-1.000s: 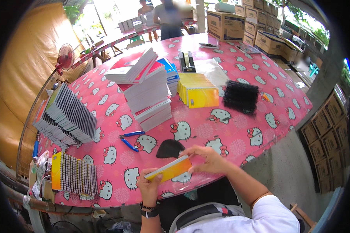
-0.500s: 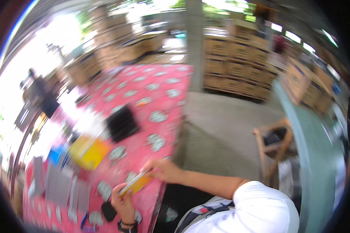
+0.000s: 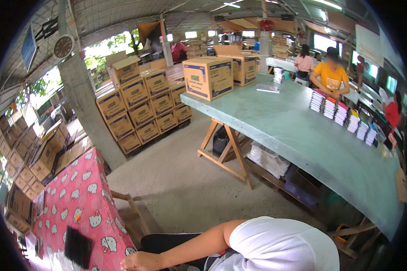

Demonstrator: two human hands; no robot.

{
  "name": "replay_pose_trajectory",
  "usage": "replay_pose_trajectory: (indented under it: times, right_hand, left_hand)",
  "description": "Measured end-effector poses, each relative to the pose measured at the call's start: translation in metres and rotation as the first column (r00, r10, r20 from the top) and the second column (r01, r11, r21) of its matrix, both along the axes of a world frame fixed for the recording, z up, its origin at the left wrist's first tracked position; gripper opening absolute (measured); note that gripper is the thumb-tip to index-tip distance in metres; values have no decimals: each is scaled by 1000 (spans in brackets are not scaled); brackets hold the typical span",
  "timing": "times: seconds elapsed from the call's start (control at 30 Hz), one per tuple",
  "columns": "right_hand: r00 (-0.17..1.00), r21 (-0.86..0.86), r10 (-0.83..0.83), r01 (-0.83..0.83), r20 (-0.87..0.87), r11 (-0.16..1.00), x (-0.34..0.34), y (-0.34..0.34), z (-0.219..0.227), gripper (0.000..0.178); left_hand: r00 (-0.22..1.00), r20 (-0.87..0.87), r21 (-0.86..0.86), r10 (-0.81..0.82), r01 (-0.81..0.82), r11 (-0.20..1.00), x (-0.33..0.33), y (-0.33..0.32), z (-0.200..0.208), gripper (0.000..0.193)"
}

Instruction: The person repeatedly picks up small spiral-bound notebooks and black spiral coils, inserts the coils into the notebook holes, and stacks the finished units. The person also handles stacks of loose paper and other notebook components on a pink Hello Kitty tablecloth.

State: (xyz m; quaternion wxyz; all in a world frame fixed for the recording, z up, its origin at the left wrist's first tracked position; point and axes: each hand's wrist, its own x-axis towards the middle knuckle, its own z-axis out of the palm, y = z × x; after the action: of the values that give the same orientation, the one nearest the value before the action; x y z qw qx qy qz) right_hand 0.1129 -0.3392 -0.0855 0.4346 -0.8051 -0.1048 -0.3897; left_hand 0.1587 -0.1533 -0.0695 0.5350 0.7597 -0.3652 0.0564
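Observation:
My right hand (image 3: pixel 141 261) is at the lower edge of the view, by the near right edge of the pink patterned table cover (image 3: pixel 85 201). Its fingers look curled together; whatever they hold is cut off by the frame. My left hand is out of view. Farther along the cover, left of my right hand, lies a black bristly rectangular thing (image 3: pixel 78 247), with clear plastic (image 3: pixel 61 262) beside it. A small orange thing (image 3: pixel 77 219) rests beyond it.
A long green table (image 3: pixel 276 118) on wooden trestles runs along the right, bearing two cartons (image 3: pixel 209 80) and several notebook stacks (image 3: pixel 346 118). A person in yellow (image 3: pixel 332 77) stands behind it. Stacked cartons (image 3: pixel 142 105) stand beyond the concrete floor, near a pillar (image 3: pixel 88 95).
The view has swung right, bringing the green table and people into sight. Both hands held a flat yellow thing with a white edge; that thing and my left hand are now out of view.

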Motion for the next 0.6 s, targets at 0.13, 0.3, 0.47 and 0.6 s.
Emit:
replay_pose_trajectory:
  times: [0.13,0.3,0.47,0.6]
  right_hand:
    - [970,-166,-220,234,99,958,3,12,-18,33]
    - [987,-75,-113,104,-117,992,-21,21,-5,52]
    - [968,177,-13,60,-252,982,-45,13,23,53]
    - [959,181,115,-69,-259,981,-52,-19,-2,37]
  left_hand:
    - [999,30,47,-28,27,999,3,9,-2,21]
    - [999,37,51,9,-11,999,2,14,1,20]
    - [987,-22,-119,158,-160,980,-18,7,9,17]
    - [949,-313,-26,38,-49,998,-38,-11,21,17]
